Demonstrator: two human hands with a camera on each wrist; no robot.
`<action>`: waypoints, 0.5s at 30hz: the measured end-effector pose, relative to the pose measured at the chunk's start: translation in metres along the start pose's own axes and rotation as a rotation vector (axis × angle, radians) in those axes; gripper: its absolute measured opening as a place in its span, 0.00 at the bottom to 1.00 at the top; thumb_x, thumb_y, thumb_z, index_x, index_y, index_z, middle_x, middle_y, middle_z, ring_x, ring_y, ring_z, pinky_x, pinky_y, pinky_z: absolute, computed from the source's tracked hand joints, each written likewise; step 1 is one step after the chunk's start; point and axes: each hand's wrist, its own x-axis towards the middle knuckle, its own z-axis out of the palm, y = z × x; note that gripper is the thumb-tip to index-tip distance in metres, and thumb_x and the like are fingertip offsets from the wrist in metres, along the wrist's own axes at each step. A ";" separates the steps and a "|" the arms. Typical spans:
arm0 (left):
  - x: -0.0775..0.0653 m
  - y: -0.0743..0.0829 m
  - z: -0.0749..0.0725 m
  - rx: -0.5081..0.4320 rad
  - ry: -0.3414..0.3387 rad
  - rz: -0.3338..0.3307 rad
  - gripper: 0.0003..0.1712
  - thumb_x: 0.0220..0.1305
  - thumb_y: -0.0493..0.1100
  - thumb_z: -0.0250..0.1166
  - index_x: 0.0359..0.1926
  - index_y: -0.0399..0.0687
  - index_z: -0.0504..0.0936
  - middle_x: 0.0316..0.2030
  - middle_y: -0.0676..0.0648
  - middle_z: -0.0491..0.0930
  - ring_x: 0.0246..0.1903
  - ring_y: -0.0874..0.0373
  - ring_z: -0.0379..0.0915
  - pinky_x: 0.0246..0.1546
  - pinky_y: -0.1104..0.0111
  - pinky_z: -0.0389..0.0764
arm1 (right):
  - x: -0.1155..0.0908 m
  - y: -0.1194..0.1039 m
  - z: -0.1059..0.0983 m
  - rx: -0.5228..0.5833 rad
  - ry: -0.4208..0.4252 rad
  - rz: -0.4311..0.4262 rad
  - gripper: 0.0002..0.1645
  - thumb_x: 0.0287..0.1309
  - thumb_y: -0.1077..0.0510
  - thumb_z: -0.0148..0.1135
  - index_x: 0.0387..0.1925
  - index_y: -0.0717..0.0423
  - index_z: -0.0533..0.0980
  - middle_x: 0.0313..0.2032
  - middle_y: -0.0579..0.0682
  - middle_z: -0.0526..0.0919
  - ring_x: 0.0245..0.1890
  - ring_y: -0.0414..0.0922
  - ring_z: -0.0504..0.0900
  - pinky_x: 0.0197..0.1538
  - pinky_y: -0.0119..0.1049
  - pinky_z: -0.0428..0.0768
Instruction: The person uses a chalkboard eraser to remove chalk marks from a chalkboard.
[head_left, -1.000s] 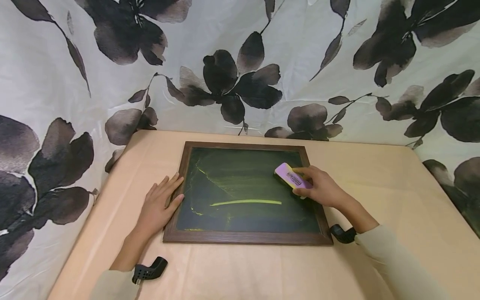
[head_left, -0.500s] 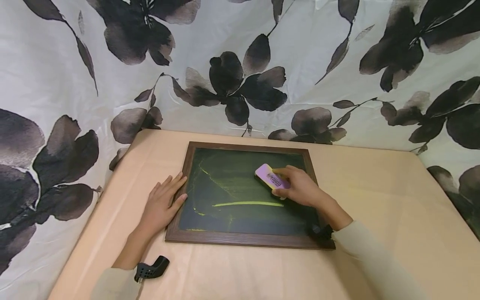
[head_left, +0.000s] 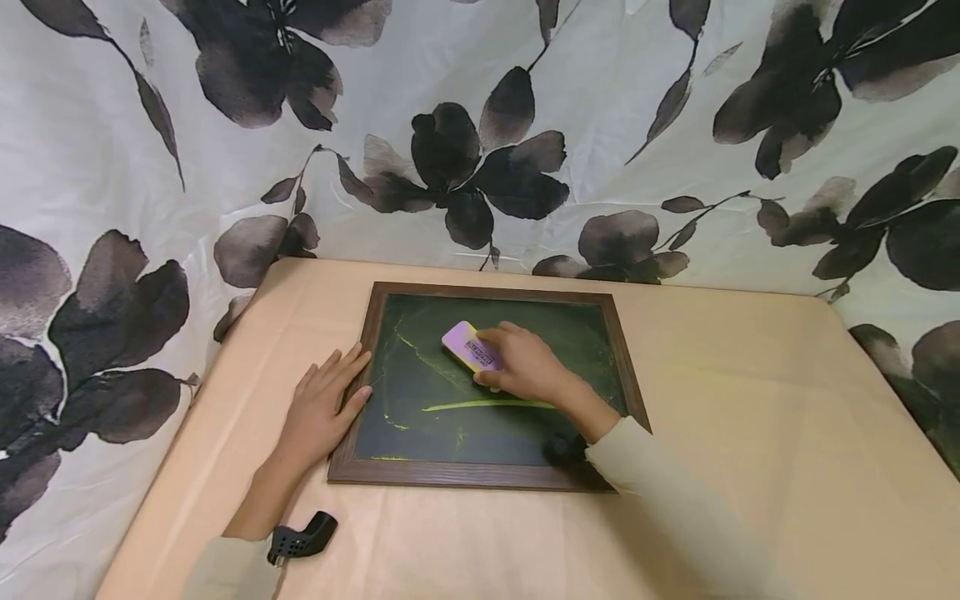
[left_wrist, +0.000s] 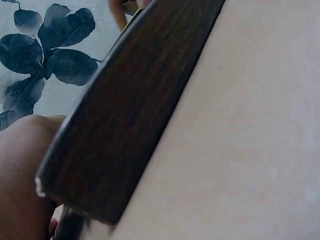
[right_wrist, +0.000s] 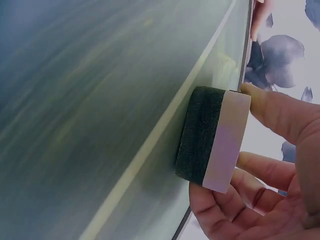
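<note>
A chalkboard (head_left: 465, 442) in a dark wooden frame lies on the table, with a yellow chalk line (head_left: 457, 406) and faint yellow smears on its green surface. My right hand (head_left: 528, 367) grips a purple chalkboard eraser (head_left: 471, 346) between thumb and fingers, above the line in the head view. The right wrist view shows the eraser's dark felt side (right_wrist: 199, 135) toward the board; whether it touches cannot be told. My left hand (head_left: 322, 408) rests with straight fingers on the board's left frame edge. In the left wrist view the frame (left_wrist: 120, 110) hides most of that hand.
A pale peach cloth (head_left: 750, 400) covers the table around the board. Behind it hangs a white curtain (head_left: 600, 100) with dark flowers. A black wrist device (head_left: 302, 537) sits on the left wrist, and another dark one (head_left: 566, 450) hangs over the board under the right wrist.
My right hand has moved left across the board with the eraser, from near the right frame to left of the middle. The left hand stays on the frame; the yellow line still shows.
</note>
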 end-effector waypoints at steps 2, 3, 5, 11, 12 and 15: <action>0.000 0.000 0.000 0.001 0.002 0.001 0.31 0.70 0.52 0.56 0.69 0.45 0.66 0.69 0.42 0.60 0.68 0.38 0.51 0.65 0.41 0.47 | 0.007 -0.007 0.004 0.002 -0.004 -0.006 0.36 0.49 0.51 0.73 0.58 0.63 0.74 0.41 0.54 0.78 0.33 0.45 0.73 0.35 0.39 0.74; 0.001 0.000 0.000 0.000 0.003 0.003 0.31 0.70 0.52 0.56 0.69 0.45 0.66 0.69 0.42 0.60 0.68 0.38 0.51 0.65 0.41 0.47 | 0.010 -0.011 0.005 0.001 -0.008 -0.009 0.36 0.49 0.51 0.72 0.58 0.63 0.74 0.41 0.54 0.78 0.33 0.44 0.73 0.35 0.39 0.74; 0.001 0.000 0.001 -0.002 0.005 0.006 0.31 0.70 0.52 0.56 0.69 0.45 0.66 0.69 0.42 0.61 0.68 0.38 0.52 0.65 0.41 0.47 | 0.016 -0.019 0.010 -0.001 -0.014 -0.015 0.36 0.50 0.50 0.72 0.59 0.62 0.74 0.41 0.54 0.78 0.32 0.44 0.73 0.35 0.39 0.74; 0.001 0.001 0.002 -0.008 0.008 0.015 0.30 0.70 0.52 0.56 0.69 0.45 0.66 0.69 0.42 0.61 0.68 0.38 0.52 0.65 0.40 0.47 | 0.027 -0.035 0.019 -0.003 -0.031 -0.008 0.36 0.51 0.48 0.71 0.59 0.60 0.74 0.41 0.52 0.77 0.32 0.43 0.72 0.33 0.37 0.73; 0.000 0.001 0.001 -0.009 0.005 0.015 0.31 0.70 0.52 0.55 0.69 0.45 0.66 0.69 0.41 0.61 0.67 0.37 0.52 0.65 0.40 0.47 | 0.028 -0.036 0.019 0.000 -0.030 -0.006 0.36 0.51 0.48 0.71 0.60 0.59 0.74 0.40 0.52 0.77 0.32 0.43 0.72 0.33 0.37 0.73; -0.001 -0.001 0.000 -0.007 0.008 0.013 0.31 0.70 0.53 0.55 0.69 0.46 0.66 0.69 0.42 0.60 0.68 0.38 0.52 0.65 0.41 0.47 | 0.029 -0.038 0.019 0.024 -0.032 -0.003 0.37 0.51 0.49 0.72 0.60 0.59 0.73 0.39 0.52 0.77 0.33 0.43 0.72 0.34 0.36 0.73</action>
